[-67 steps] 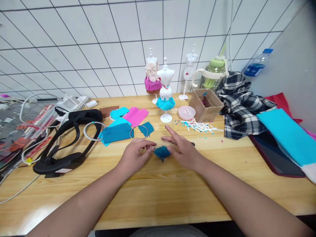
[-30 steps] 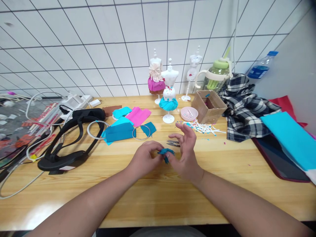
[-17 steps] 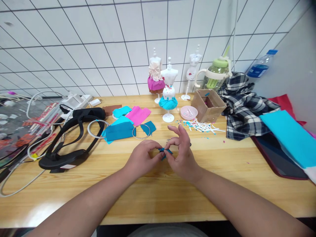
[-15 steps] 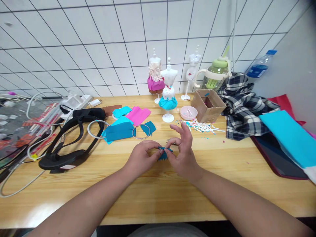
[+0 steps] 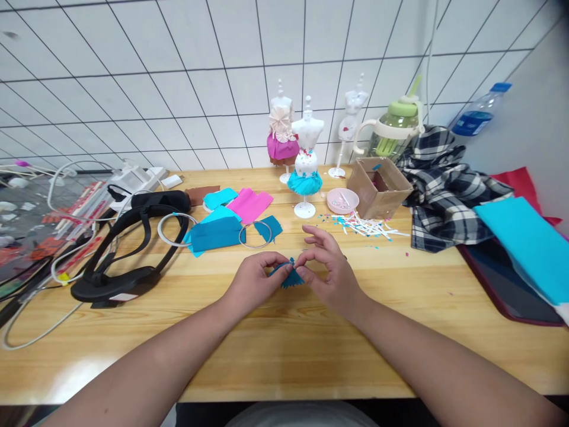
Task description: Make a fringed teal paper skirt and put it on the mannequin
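A small piece of dark blue crepe-like material with a jagged lower edge is held just above the table in front of me. My left hand is closed, pinching it between thumb and forefinger at its upper left. The thumb and forefinger of my right hand are pinched at its upper right edge, with the other fingers raised. Beyond my hands stands a small white dress-form mannequin in a turquoise ruffled skirt. A flat dark blue piece lies past my left hand, partly under a thin ring.
Folded blue sheets, a pink sheet and a black headset strap lie left. Rightward are a pink dish, paper strips, a cardboard box, a green-lidded jug and plaid cloth. Two more mannequins stand behind.
The dark blue piece has been turned and its top now bunches up between my fingertips. My right hand's raised fingers have bent lower. The view has shifted slightly.
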Motion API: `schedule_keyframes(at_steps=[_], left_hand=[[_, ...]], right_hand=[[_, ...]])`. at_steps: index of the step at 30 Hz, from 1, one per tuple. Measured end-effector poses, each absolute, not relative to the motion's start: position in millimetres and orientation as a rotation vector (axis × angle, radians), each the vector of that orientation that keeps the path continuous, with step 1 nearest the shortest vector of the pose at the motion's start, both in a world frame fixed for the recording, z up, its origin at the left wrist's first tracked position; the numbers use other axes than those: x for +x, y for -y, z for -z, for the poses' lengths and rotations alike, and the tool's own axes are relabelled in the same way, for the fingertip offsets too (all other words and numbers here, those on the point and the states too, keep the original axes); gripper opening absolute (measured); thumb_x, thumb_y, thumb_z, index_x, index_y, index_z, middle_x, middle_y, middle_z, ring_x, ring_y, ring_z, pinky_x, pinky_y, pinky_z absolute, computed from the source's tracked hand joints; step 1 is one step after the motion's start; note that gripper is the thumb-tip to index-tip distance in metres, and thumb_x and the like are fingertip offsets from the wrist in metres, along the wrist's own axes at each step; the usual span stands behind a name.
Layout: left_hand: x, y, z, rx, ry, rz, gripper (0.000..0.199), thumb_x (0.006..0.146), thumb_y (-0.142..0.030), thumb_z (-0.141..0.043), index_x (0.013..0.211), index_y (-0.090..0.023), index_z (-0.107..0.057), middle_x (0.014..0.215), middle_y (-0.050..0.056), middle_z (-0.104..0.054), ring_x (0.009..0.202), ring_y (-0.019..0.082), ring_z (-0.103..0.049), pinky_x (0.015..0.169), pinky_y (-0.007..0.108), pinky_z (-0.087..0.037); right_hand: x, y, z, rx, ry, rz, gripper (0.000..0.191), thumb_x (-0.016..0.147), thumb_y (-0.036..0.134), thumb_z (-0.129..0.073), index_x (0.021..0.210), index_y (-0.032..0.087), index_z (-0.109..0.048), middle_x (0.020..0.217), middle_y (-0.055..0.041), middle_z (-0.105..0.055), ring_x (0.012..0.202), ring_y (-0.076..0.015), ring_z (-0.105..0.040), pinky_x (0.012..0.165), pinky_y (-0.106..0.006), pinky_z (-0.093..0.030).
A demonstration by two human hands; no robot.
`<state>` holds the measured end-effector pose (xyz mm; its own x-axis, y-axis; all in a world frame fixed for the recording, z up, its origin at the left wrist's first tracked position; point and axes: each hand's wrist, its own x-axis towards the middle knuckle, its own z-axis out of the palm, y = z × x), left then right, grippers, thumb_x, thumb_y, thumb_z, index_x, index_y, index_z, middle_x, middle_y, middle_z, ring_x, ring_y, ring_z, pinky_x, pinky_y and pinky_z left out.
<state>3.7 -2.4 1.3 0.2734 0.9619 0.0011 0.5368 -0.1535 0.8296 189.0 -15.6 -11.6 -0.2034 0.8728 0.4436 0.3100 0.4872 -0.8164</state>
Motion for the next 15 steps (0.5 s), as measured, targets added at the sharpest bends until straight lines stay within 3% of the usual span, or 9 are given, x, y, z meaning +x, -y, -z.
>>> schedule_keyframes(at_steps=[8,15], left_hand=[[3.6,6.0,-5.2,1.891,-1.367,-0.725,0.020,0.083,-0.035,-0.060,0.079,-0.020,-0.073,0.075,0.001,-0.074,0.071,0.017,-0.067,0.063,0.024,-0.049],[3.2,7.0,-5.9,1.897,-1.349,-0.744,0.019,0.084,-0.034,-0.061,0.080,-0.020,-0.073,0.077,0.000,-0.074,0.072,0.016,-0.067,0.068,0.025,-0.050]], right_hand=[[184.4,12.3,21.1,-1.080,1.810,-0.597,0.007,0.083,0.023,-0.065,0.088,0.025,-0.070,0.140,-0.0064,-0.049,0.119,-0.0259,-0.053,0.103,-0.051,-0.044],[186.3,11.6,20.1,-1.088,1.821,-0.501,0.009,0.084,0.024,-0.064,0.089,0.025,-0.072,0.138,-0.0075,-0.052,0.114,-0.0251,-0.055,0.099,-0.048,-0.047]])
